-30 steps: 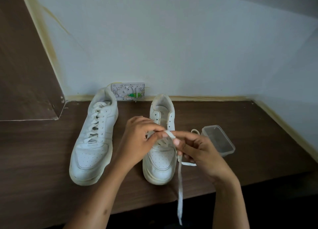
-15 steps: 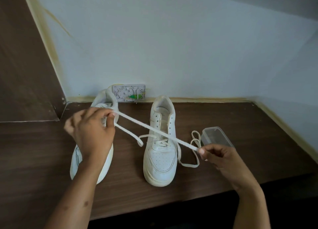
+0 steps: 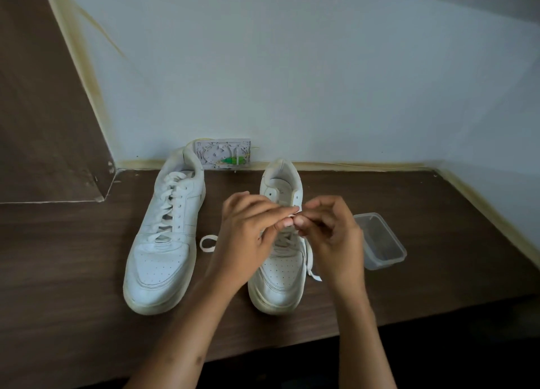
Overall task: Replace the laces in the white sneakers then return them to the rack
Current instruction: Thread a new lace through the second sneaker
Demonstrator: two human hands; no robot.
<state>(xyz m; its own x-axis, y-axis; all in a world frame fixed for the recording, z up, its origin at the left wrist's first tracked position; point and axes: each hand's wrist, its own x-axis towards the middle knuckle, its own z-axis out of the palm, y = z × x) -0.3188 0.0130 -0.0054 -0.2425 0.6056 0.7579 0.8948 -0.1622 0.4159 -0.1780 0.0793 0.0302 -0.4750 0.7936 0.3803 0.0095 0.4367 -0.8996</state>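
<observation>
Two white sneakers stand toe-forward on the brown wooden surface (image 3: 87, 315). The left sneaker (image 3: 163, 248) is fully laced. The right sneaker (image 3: 280, 280) is laced only near the toe. Both of my hands meet above its tongue. My left hand (image 3: 248, 236) and my right hand (image 3: 330, 233) pinch the tip of the white lace (image 3: 294, 212) between their fingertips. A loop of the lace (image 3: 208, 244) lies on the wood between the shoes, and another stretch (image 3: 310, 264) hangs down the right shoe's outer side.
A clear plastic box (image 3: 380, 241) sits open just right of the right sneaker. A white wall plate (image 3: 223, 154) with a green part is behind the shoes. The pale wall closes the back and right; a brown panel (image 3: 38, 111) rises on the left.
Half a second ago my hands were spread wide, pulling the lace taut across the right sneaker. Now both have come back together above its tongue, pinching the lace tip.
</observation>
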